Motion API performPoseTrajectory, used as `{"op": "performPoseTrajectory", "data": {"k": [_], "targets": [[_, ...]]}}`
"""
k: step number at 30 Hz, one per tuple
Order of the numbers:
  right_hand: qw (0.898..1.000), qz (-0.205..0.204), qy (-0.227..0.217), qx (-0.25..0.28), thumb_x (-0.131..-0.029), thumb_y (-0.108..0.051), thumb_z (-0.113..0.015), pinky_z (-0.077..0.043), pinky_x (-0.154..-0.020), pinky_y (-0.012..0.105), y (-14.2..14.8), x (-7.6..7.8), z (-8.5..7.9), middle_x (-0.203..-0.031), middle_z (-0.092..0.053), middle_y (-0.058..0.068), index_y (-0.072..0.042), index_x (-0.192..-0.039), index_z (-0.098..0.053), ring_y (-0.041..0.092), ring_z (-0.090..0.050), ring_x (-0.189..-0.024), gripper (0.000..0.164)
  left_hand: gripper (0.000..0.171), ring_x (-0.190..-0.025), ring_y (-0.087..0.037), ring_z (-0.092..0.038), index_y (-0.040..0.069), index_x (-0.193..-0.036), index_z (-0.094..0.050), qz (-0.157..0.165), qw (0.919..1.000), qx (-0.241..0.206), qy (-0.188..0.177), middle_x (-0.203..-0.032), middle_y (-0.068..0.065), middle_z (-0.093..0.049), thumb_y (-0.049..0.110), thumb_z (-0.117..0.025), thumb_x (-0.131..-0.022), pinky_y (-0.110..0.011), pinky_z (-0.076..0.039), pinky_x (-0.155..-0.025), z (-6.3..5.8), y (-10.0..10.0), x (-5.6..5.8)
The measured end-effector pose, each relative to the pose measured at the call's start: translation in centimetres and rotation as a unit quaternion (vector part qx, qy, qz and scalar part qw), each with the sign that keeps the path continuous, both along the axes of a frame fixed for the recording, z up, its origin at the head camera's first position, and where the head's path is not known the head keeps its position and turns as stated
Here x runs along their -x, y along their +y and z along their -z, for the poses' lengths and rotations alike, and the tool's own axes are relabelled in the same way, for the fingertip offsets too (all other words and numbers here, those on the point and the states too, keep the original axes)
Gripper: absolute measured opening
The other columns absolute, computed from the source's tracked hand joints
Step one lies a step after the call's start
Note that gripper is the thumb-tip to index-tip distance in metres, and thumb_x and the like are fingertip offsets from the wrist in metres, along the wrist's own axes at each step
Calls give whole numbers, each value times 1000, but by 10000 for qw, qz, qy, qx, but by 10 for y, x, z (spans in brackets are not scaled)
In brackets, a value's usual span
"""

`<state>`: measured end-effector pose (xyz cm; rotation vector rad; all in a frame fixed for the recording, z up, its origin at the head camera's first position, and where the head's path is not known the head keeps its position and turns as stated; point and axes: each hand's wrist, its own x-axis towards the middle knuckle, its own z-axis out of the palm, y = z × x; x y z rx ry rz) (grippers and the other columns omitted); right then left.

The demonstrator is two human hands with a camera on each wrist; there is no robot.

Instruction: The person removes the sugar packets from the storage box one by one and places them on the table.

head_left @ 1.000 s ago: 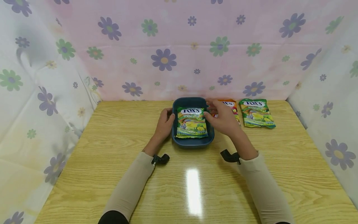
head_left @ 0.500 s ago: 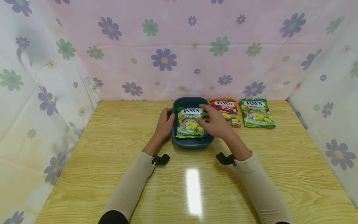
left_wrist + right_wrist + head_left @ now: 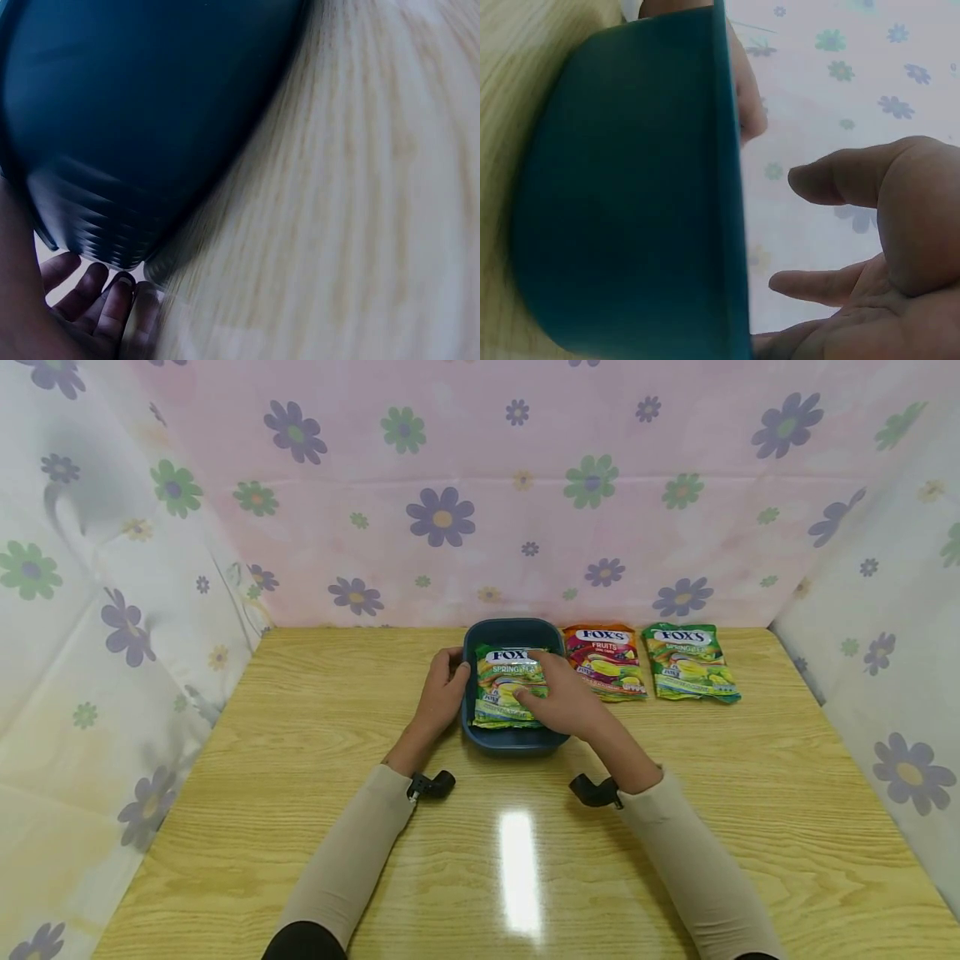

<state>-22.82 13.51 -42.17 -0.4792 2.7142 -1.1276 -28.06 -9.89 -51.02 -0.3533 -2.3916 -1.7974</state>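
A dark blue plastic container stands on the table with a green FOX'S Spring Tea candy bag lying flat inside. My left hand holds its left side, thumb at the rim; in the left wrist view the fingers curl along the outer wall. My right hand is over the container's right side, covering part of the bag. In the right wrist view its thumb and fingers are spread above the rim with nothing between them. Whether the fingertips touch the bag cannot be told.
Right of the container lies a red FOX'S Fruits candy bag, with another green Spring Tea bag beside it. Both are near the back edge of the wooden table. A flowered cloth hangs behind and at both sides.
My right hand has moved left from the container's right rim to over the green bag inside, uncovering the red bag. The left hand and the container have stayed in place.
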Motion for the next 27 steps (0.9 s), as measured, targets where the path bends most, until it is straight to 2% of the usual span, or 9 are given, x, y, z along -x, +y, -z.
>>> {"op": "performPoseTrajectory", "data": {"k": [7, 12, 20, 27], "targets": [[9988, 292, -402, 26, -105, -31, -66, -32, -119, 69, -9, -2, 4, -169, -28, 27, -2, -165, -30, 49, -28, -155, 76, 43, -123, -31, -53, -5, -147, -48, 0, 10000, -34, 14, -140, -21, -51, 18, -44, -111, -48, -44, -108, 0, 0, 0], [9964, 505, -672, 73, -105, -35, -65, -33, -119, 67, -11, 0, 8, -169, -28, 27, -5, -166, -29, 48, -30, -154, 78, 43, -124, -31, -54, -4, -148, -49, 18, 10000, -54, -1, -141, -22, -51, 19, -45, -112, -49, -44, -109, -1, 0, 0], [9927, 710, -943, 243, -106, -35, -63, -34, -120, 63, -14, 2, 8, -169, -32, 24, -3, -167, -26, 44, -35, -153, 79, 46, -128, -41, -51, -7, -152, -45, 128, 9997, -223, -46, -146, -29, -47, 18, -44, -113, -57, -40, -111, -2, 1, 0], [9871, 868, -1237, 532, -107, -33, -62, -38, -118, 61, -14, 5, 7, -170, -29, 25, 0, -167, -22, 45, -40, -150, 80, 43, -125, -33, -53, -4, -148, -48, 109, 9999, -48, -5, -142, -23, -50, 19, -45, -112, -50, -43, -110, -2, 0, -1]]}}
